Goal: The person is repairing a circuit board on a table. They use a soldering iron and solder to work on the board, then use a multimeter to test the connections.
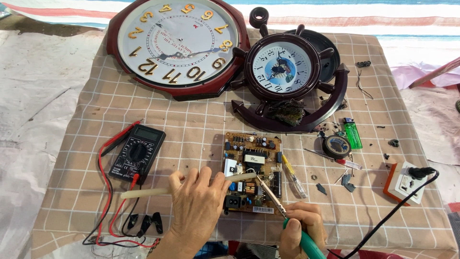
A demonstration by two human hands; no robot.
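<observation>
Fingers (218, 184) touching circuit board's (253, 158) left edge

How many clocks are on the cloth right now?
2. A large clock with gold numerals lies at the upper left of the checked cloth. A smaller ship's-wheel clock on an anchor base lies right of it, above the circuit board.

Even, diffuse daylight is illuminating the scene brightly; shadows are falling soft and short. Mild glare is showing on the large clock face (178, 42). Edges are bowing slightly; focus is holding sharp.
</observation>
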